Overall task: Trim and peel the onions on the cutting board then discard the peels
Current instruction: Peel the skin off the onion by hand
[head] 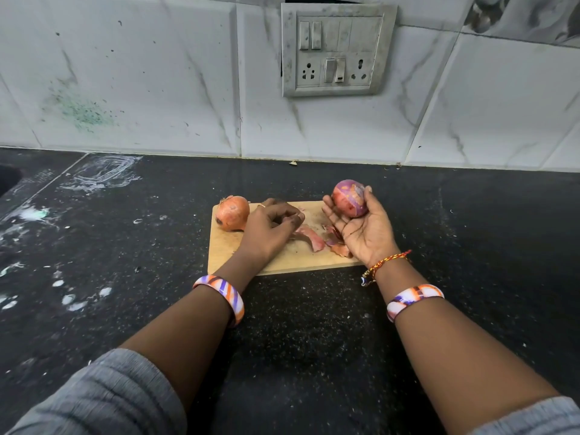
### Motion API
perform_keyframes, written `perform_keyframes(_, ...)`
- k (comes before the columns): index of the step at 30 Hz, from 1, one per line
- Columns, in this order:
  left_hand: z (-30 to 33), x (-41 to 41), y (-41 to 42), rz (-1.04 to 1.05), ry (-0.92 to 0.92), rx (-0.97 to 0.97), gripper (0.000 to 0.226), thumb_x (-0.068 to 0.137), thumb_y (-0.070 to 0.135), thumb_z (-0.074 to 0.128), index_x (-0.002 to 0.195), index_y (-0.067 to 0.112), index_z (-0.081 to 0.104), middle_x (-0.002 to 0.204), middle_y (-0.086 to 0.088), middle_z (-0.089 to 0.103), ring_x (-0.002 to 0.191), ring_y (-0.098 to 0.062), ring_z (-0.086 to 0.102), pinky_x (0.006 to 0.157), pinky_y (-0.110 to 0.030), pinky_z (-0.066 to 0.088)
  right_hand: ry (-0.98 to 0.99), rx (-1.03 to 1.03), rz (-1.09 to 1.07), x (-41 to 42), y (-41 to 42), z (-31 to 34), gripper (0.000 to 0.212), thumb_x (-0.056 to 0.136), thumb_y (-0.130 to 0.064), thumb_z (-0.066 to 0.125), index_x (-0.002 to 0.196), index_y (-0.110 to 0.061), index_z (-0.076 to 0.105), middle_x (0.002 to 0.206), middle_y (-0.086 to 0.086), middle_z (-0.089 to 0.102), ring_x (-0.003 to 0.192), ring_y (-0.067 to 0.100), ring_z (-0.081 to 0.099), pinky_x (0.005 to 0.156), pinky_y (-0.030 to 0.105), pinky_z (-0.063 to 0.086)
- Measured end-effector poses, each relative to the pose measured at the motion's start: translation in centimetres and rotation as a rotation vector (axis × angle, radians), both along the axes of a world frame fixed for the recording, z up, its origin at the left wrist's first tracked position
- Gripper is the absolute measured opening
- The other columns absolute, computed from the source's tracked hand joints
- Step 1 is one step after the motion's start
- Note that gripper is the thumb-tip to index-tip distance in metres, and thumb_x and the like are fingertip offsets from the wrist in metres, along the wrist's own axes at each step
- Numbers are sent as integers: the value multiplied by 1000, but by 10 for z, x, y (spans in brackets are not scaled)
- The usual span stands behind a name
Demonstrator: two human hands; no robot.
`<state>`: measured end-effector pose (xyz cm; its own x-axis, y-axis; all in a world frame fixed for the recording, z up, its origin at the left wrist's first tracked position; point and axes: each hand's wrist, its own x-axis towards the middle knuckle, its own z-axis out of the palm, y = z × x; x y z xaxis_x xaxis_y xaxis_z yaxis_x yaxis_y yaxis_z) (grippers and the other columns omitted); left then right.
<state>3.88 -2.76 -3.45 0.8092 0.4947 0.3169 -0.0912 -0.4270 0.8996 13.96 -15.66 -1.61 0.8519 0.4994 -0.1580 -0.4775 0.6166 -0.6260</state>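
A wooden cutting board (284, 262) lies on the black counter. An unpeeled orange-brown onion (232, 213) sits at the board's far left corner. My right hand (361, 233) is palm up and holds a partly peeled purple onion (350, 198) above the board's right end. My left hand (271, 227) hovers over the board's middle with its fingers curled downward, right beside the unpeeled onion; whether it pinches a bit of peel is not clear. Pink peel pieces (310, 238) lie on the board between the two hands.
The black counter (298, 324) runs to a white tiled wall with a switch and socket panel (337, 50). White smears and specks mark the counter's left side (69, 296). A dark recess shows at the far left edge (8, 180).
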Motion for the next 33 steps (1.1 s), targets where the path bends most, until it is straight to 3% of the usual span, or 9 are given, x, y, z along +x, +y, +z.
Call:
perform_keyframes(2, -2, 1, 1, 1, -5, -41, 14, 84, 13, 64, 96, 13, 71, 100, -2, 66, 93, -12, 58, 78, -14, 44, -73, -114, -17, 2, 2, 8, 36, 93, -31, 48, 123, -10, 48, 99, 15, 55, 76, 20, 59, 61, 28, 54)
perform_keyframes(5, -2, 1, 1, 13, -26, -113, 24, 82, 14, 66, 106, 18, 67, 107, -1, 66, 92, -10, 59, 82, -24, 47, -188, -250, -11, 1, 3, 22, 16, 93, -31, 48, 100, -18, 56, 91, 5, 55, 73, 11, 48, 53, 19, 35)
perform_keyframes(8, -3, 2, 1, -6, -76, -175, 28, 82, 16, 66, 110, 22, 63, 103, -2, 64, 76, -9, 57, 71, -24, 51, -240, -213, 95, -7, 7, 26, 11, 94, -18, 47, 98, -20, 56, 101, 5, 54, 80, 16, 52, 50, 18, 43)
perform_keyframes(11, 0, 1, 0, -13, -124, -212, 30, 84, 12, 63, 114, 11, 62, 109, -6, 65, 95, -11, 61, 85, -19, 49, -248, -184, 235, -20, 12, 19, 18, 96, -6, 39, 101, -14, 54, 108, 12, 53, 87, 27, 56, 57, 30, 58)
perform_keyframes(15, 2, -2, 0, 17, -155, -258, 30, 83, 0, 60, 113, 2, 64, 110, -11, 66, 101, -18, 62, 93, -31, 49, -181, -154, 260, -26, 17, 12, 21, 94, -2, 36, 99, -15, 53, 108, 15, 54, 92, 30, 58, 71, 44, 55)
perform_keyframes(18, -1, -3, 1, 2, -139, -199, 32, 80, -4, 60, 110, 7, 66, 109, -12, 68, 100, -21, 65, 87, -37, 53, -148, -107, 227, -27, 21, 8, 13, 92, -6, 44, 90, -17, 51, 115, 14, 52, 100, 28, 55, 70, 41, 55)
perform_keyframes(21, 0, -5, -2, -29, -114, -199, 29, 81, -1, 62, 106, 12, 66, 102, -14, 70, 84, -25, 69, 72, -40, 58, -148, -84, 212, -28, 20, 0, 17, 90, 0, 45, 89, -16, 49, 106, 13, 52, 89, 26, 56, 62, 37, 57)
perform_keyframes(27, 1, -7, -5, 37, -114, -77, 18, 76, 2, 69, 87, 16, 68, 79, -2, 69, 64, -4, 66, 59, -19, 55, -119, -38, 172, -27, 19, -14, 20, 88, 2, 49, 89, -17, 51, 109, 14, 53, 93, 29, 58, 77, 48, 50)
perform_keyframes(33, -2, -5, -2, 119, -85, -20, 17, 75, -3, 64, 76, 13, 66, 74, -5, 67, 63, -11, 63, 64, -27, 55, -115, 2, 135, -28, 18, -18, 14, 91, -5, 47, 89, -19, 51, 108, 14, 54, 102, 33, 54, 77, 53, 48)
